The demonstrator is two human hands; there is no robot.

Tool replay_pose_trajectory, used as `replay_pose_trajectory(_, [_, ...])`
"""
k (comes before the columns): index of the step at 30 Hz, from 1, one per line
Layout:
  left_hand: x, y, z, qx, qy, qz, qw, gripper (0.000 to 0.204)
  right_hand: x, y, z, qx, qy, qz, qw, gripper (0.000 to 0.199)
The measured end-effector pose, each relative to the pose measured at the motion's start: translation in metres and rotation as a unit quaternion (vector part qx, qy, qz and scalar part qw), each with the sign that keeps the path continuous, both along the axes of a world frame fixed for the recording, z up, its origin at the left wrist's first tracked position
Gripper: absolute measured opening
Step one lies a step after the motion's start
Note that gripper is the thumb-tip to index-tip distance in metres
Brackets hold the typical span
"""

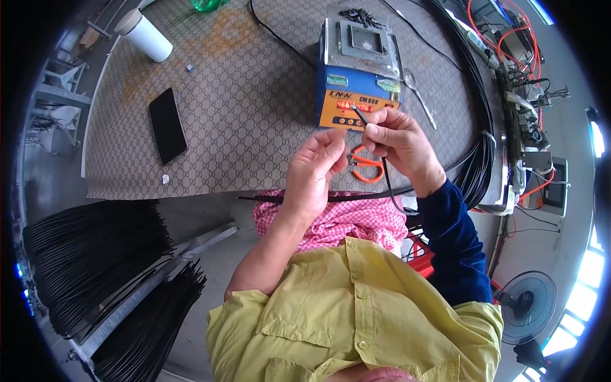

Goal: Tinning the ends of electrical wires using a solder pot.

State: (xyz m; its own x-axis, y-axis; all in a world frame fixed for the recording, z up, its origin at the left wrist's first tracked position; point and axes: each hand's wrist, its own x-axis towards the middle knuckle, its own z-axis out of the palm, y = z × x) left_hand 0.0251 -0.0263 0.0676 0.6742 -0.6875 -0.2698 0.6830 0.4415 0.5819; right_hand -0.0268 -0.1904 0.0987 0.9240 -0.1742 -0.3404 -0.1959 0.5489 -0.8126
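Note:
My right hand point(400, 137) pinches a black cable point(361, 115) near its tip, which points up and left in front of a blue and orange machine. The rest of the cable hangs below that hand toward my lap. My left hand point(316, 167) is just to the left, thumb and fingertips pressed together; whatever they hold, if anything, is too small to make out. The machine point(329, 102) has a lit red display and a metal tray on top. Orange-handled cutters point(367, 172) lie on the table between and below my hands.
A phone point(168, 126) and a white cup point(145, 35) are on the patterned table at left. A spoon point(420, 99) lies right of the machine. Black cable bundles point(480, 159) run along the right edge; more cables point(89, 254) hang at lower left. A fan point(526, 305) stands lower right.

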Motion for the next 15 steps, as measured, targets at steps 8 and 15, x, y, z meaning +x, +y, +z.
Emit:
replay_pose_trajectory(8, [-0.008,0.005,0.013,-0.005,-0.014,0.006,1.000,0.019,-0.014,0.020,-0.014,0.036,-0.023,-0.005,0.999,0.009])
replay_pose_trajectory(15, [-0.012,0.006,0.015,-0.038,-0.018,-0.006,0.999,0.019,-0.023,0.026,-0.021,0.096,-0.032,0.011,0.995,0.007])
